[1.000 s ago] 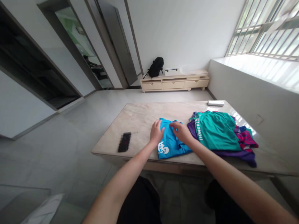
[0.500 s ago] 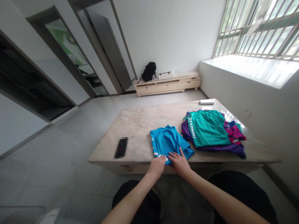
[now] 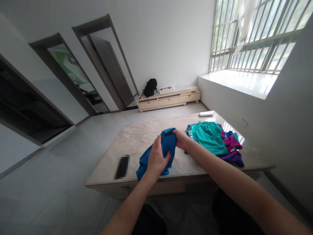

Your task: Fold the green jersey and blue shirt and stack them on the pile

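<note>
A folded blue shirt (image 3: 167, 143) is lifted off the marble table (image 3: 139, 138), held between both hands. My left hand (image 3: 156, 159) wraps round its near lower part, fingers closed on the cloth. My right hand (image 3: 180, 139) grips its far upper edge. A corner of the shirt hangs down towards the table's front edge. Just right of my right hand lies a pile of clothes (image 3: 215, 140) with a teal shirt on top and purple and striped pieces beneath.
A dark blurred flat object (image 3: 122, 166) lies near the table's front left. A white flat device (image 3: 206, 114) sits at the far right corner. Beyond stand a low cream cabinet (image 3: 168, 98) with a black backpack (image 3: 149, 87), and a barred window at right.
Both hands had slid from the shirt's far edge to its near edge while it lay flat. Now they have picked the blue shirt up off the table and hold it bunched.
</note>
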`<state>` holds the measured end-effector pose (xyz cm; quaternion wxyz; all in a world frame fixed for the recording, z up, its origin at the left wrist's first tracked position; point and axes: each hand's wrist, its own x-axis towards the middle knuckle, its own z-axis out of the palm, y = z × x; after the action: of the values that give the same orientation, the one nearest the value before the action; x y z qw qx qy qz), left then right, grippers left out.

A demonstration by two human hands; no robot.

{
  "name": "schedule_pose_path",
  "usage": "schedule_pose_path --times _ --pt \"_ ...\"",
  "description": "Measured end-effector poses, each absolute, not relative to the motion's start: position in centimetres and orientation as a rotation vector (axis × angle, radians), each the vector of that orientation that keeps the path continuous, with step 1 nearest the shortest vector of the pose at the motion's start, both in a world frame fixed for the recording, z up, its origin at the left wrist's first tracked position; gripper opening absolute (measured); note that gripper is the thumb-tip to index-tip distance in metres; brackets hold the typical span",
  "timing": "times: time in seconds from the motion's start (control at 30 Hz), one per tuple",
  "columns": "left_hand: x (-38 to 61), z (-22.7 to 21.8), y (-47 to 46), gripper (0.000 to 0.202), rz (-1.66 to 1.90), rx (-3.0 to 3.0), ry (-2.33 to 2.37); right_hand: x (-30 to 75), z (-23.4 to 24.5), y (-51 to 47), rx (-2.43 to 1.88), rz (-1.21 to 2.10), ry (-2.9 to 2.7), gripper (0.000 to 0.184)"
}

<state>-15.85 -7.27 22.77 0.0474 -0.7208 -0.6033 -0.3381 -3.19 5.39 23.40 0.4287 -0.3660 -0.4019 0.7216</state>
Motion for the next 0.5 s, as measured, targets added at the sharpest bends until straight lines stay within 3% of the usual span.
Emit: schedule_pose_path --times 0.13,0.3,0.4,0.5 --pt "-14.3 26.7 -0.3 0.060 -1.068 -2.189 -1.697 0.0 29.0 9.1 -0.718 1.767 -0.731 0.024" --pt "-7.5 31.3 6.6 0.058 -1.130 -2.309 -1.399 7.4 31.9 12.2 -0.520 1.613 -0.511 0.038" --pt "-2.4 28.1 8.1 0.080 -0.960 -2.494 -1.254 11.8 28.2 11.5 -0.502 1.525 -0.358 0.046" --pt "1.8 20.2 8.0 0.102 -0.769 -2.597 -1.270 14.6 21.3 8.8 -0.584 1.482 -0.194 0.052"
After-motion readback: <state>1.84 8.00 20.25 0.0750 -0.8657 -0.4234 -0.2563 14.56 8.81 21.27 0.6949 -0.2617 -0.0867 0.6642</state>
